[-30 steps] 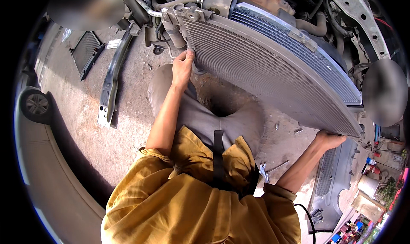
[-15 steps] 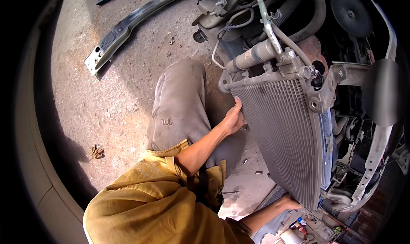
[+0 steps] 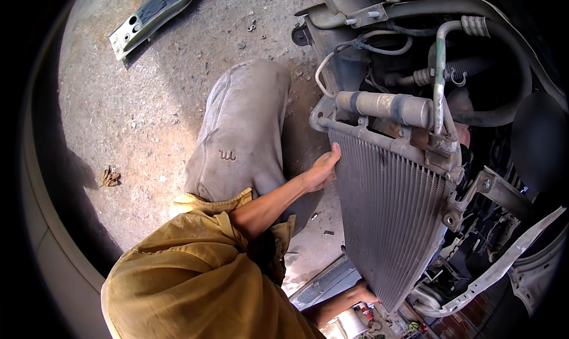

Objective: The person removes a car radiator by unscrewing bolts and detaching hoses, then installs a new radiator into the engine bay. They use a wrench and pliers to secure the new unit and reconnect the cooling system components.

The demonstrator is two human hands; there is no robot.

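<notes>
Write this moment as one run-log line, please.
left grip: holding finned panel edge; right grip: at panel's lower end; cylinder: beside panel's upper end; metal bar: on ground

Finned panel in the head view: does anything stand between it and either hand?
Nothing visible does. The left hand grips the left edge of the finned panel directly, and the right hand is at its lower end.

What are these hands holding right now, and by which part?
A radiator, by its long left edge in the picture: the left hand near the top corner, the right hand near the bottom corner, its fingers partly hidden.
</notes>
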